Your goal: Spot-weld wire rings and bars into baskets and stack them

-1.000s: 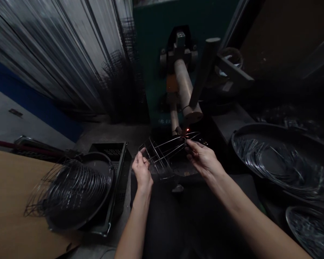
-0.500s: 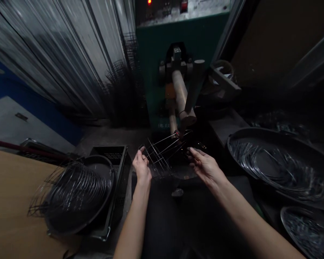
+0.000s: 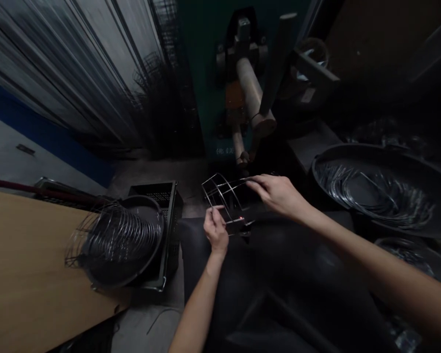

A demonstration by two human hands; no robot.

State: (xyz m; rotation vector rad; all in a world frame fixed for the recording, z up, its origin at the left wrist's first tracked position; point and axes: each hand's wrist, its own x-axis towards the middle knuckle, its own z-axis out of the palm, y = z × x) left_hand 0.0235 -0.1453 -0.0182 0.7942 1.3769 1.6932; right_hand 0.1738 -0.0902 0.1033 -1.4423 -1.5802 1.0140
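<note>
My left hand [image 3: 216, 230] is closed on the lower side of a wire frame [image 3: 226, 189], an open cage of thin bent metal wires. At the cage's upper right, my right hand [image 3: 277, 193] pinches the end of a wire; whether a separate piece is between the fingertips I cannot make out. A small red spot shows near a lower wire end. Just beyond my hands, the machine's short lower rod [image 3: 238, 144] and thick upper cylinder [image 3: 252, 88] point towards me. The cage is apart from them, tilted over the dark cloth [image 3: 279, 274] on my lap.
To the left, a round pan [image 3: 158, 260] of stacked wire rings [image 3: 128, 235] rests on a dark crate [image 3: 174, 206]. A wide pan [image 3: 371, 152] with curved wires stands on the right, a smaller bowl [image 3: 382, 242] below it. A wooden board [image 3: 29, 264] lies at lower left.
The wire cage has come away from the machine's rod tips, back towards me, and has turned. My right hand has moved up onto its wire end. The view has tipped downward.
</note>
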